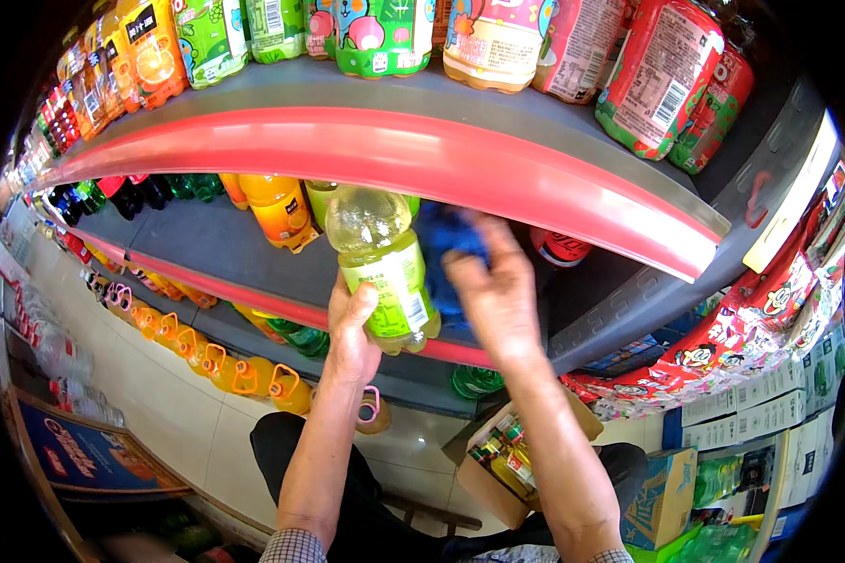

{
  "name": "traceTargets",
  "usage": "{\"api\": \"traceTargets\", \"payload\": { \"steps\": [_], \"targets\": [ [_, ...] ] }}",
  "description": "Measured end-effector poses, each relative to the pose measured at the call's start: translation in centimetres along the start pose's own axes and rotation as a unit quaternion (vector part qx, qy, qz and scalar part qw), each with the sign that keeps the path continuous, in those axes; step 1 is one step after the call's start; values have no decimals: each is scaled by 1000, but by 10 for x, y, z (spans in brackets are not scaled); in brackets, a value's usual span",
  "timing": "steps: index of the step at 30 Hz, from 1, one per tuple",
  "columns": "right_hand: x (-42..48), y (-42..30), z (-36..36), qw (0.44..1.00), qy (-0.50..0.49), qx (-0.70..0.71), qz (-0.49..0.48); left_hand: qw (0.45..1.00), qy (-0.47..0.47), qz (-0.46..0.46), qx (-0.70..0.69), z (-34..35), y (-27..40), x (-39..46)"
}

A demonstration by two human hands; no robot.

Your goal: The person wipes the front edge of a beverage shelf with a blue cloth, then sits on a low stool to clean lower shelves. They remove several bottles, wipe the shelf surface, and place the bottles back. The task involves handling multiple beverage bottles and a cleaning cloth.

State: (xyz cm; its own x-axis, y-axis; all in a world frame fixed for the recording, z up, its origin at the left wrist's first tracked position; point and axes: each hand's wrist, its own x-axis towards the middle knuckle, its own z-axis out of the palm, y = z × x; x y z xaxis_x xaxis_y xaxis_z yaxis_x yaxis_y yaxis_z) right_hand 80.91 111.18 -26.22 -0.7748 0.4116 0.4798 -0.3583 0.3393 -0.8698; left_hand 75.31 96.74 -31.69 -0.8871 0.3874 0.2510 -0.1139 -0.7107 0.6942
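Observation:
My left hand point(353, 324) grips a large clear plastic bottle point(389, 278) of pale yellow-green drink with a green label, tilted in front of the shelf. A blue cloth point(442, 264), blurred by motion, is in my right hand point(498, 292) just right of the bottle. Whether the cloth touches the bottle, I cannot tell. Behind the bottle, the middle shelf point(204, 239) holds an orange juice bottle point(276, 207) and another green-labelled bottle point(319, 200). A red-labelled bottle point(560, 246) stands deeper in, right of my right hand.
A red-edged upper shelf point(394, 137) overhangs my hands, carrying several drink bottles. Orange jugs point(225, 369) line the floor along the lowest shelf. An open cardboard box point(489, 489) of small bottles sits below my right forearm. Red snack packets point(704, 352) hang at right.

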Motion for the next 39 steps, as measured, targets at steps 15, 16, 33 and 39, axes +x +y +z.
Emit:
{"api": "traceTargets", "payload": {
  "steps": [15,16,33,39],
  "targets": [
    [-101,-13,12,909,-27,173,378,982,63,136,116,9,-7,-12],
    [-104,-15,6,911,-46,166,375,982,63,137,117,10,-6,-12],
    [78,105,-10,889,-45,-453,-51,982,66,115,132,-27,37,-6],
    [38,85,15,878,-149,-452,-47,981,87,120,126,-56,48,-5]
  ]
}}
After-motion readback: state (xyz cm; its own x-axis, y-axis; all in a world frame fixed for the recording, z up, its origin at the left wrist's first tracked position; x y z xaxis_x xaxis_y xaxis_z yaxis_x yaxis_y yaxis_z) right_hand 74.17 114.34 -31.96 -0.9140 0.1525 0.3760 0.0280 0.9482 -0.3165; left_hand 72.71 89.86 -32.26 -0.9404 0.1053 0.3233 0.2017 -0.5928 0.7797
